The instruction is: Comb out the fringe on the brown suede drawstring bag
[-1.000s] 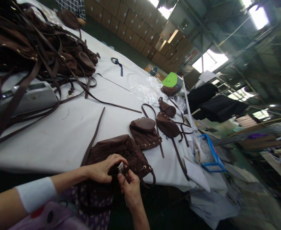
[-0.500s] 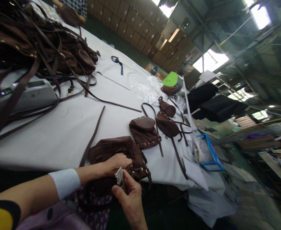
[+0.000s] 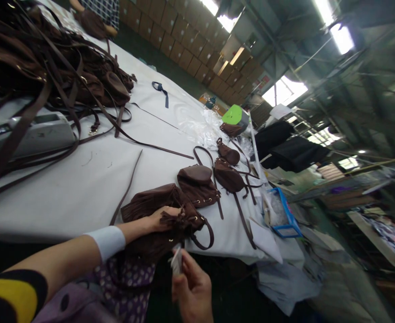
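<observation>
My left hand (image 3: 165,218) grips a dark brown fringed bag (image 3: 150,201) at the table's near edge. Its fingers close on the bag near a tassel, and their tips are partly hidden. Gold eyelets and a looped strap show along the bag's right side. In my right hand (image 3: 195,287), just below the bag and apart from it, is a small brush (image 3: 177,264) with pale bristles, pinched between thumb and fingers and blurred by motion. Touching the bag's far side lies another brown drawstring bag (image 3: 195,179).
A large heap of brown bags and straps (image 3: 59,76) covers the table's left end, beside a grey device (image 3: 39,134). More brown bags (image 3: 229,175), clear plastic (image 3: 200,125) and a blue crate (image 3: 287,215) lie right. A co-worker (image 3: 110,15) stands at the far left.
My right hand has drawn the brush slightly down and right, off the bag. The bag has shifted under my left hand, its strap now looping out to the right. The view has turned slightly.
</observation>
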`<state>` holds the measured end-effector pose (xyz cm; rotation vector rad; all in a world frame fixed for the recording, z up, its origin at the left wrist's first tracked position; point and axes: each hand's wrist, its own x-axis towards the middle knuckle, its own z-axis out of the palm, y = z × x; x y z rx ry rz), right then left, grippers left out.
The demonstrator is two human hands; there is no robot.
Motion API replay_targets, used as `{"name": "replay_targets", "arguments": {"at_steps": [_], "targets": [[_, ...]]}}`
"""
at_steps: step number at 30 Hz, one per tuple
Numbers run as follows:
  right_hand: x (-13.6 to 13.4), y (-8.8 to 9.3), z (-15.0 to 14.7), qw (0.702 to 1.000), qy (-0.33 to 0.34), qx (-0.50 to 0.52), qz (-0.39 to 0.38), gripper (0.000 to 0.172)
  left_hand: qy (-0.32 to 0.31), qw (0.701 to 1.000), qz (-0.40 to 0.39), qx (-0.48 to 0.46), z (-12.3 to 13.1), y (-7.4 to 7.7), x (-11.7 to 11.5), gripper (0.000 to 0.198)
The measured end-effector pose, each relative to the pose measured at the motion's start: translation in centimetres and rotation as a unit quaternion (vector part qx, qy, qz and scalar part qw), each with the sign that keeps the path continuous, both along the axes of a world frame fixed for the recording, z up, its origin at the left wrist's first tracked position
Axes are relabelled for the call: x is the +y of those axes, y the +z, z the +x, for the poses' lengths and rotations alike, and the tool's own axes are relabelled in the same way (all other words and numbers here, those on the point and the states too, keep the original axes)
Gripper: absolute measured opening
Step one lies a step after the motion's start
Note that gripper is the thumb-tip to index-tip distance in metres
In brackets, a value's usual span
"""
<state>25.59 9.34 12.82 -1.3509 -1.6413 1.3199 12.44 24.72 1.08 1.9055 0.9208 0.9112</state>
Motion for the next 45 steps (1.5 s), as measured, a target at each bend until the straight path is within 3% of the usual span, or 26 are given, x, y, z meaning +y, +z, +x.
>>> {"name": "replay_targets", "arguments": {"at_steps": [3, 6, 8, 11, 14, 18, 21, 24, 27, 31, 33, 35, 36, 38, 40, 45], "targets": [[0.5, -1.1, -0.5, 0.998, -0.043, 0.008, -0.052, 0.054, -0.002, 0.995, -0.057, -0.082, -0.8, 1.0, -0.5, 0.036], [1.1, -2.4, -2.6, 0.997, 0.032, -0.019, -0.065, 0.037, 0.019, 0.983, -0.110, -0.144, -1.7, 1.6, -1.3, 0.041], [1.8, -3.4, -3.8, 0.997, 0.046, -0.056, -0.038, 0.029, 0.038, 0.974, -0.145, -0.172, -2.2, 1.7, -1.7, 0.046], [3.3, -5.5, -3.5, 0.994, -0.048, -0.100, 0.015, 0.028, 0.077, 0.959, -0.183, -0.201, -2.9, 1.2, -2.1, 0.051], [4.7, -7.7, -0.9, 0.980, -0.174, -0.089, 0.021, 0.035, 0.107, 0.950, -0.198, -0.219, -3.6, 0.6, -2.7, 0.049], [5.9, -9.1, 2.2, 0.968, -0.246, -0.055, -0.024, 0.050, 0.073, 0.957, -0.186, -0.208, -4.4, 1.0, -4.1, 0.045], [6.7, -8.7, 2.3, 0.972, -0.194, -0.130, 0.022, 0.047, 0.000, 0.969, -0.163, -0.185, -4.9, 2.2, -5.0, 0.042], [6.9, -7.9, 1.1, 0.948, -0.084, -0.275, 0.135, 0.037, -0.074, 0.980, -0.114, -0.146, -5.2, 3.9, -4.8, 0.041], [6.5, -7.2, 0.1, 0.931, 0.012, -0.313, 0.188, 0.043, -0.084, 0.987, -0.077, -0.117, -5.3, 5.5, -3.3, 0.040], [5.4, -6.8, -0.2, 0.927, 0.086, -0.304, 0.204, 0.035, -0.093, 0.990, -0.046, -0.098, -5.0, 6.9, -0.6, 0.039], [5.0, -6.8, -0.1, 0.919, 0.099, -0.317, 0.210, 0.032, -0.122, 0.989, -0.027, -0.078, -4.7, 6.7, 0.2, 0.034], [4.7, -7.0, 0.0, 0.912, 0.107, -0.334, 0.212, 0.032, -0.142, 0.990, 0.023, -0.006, -4.3, 5.6, 0.5, 0.029], [4.5, -7.0, 0.0, 0.909, 0.110, -0.341, 0.212, 0.032, -0.141, 0.987, 0.056, 0.047, -4.0, 4.8, 0.5, 0.036], [4.0, -7.2, -0.1, 0.904, 0.119, -0.351, 0.213, 0.028, -0.120, 0.973, 0.118, 0.155, -3.6, 3.1, 0.4, 0.057], [3.2, -7.3, -0.3, 0.900, 0.140, -0.354, 0.211, 0.022, -0.088, 0.961, 0.147, 0.218, -3.1, 1.6, 0.3, 0.065], [0.9, -7.8, -0.3, 0.923, 0.145, -0.301, 0.188, 0.018, -0.023, 0.956, 0.154, 0.250, -2.0, -0.1, 0.7, 0.066]]}}
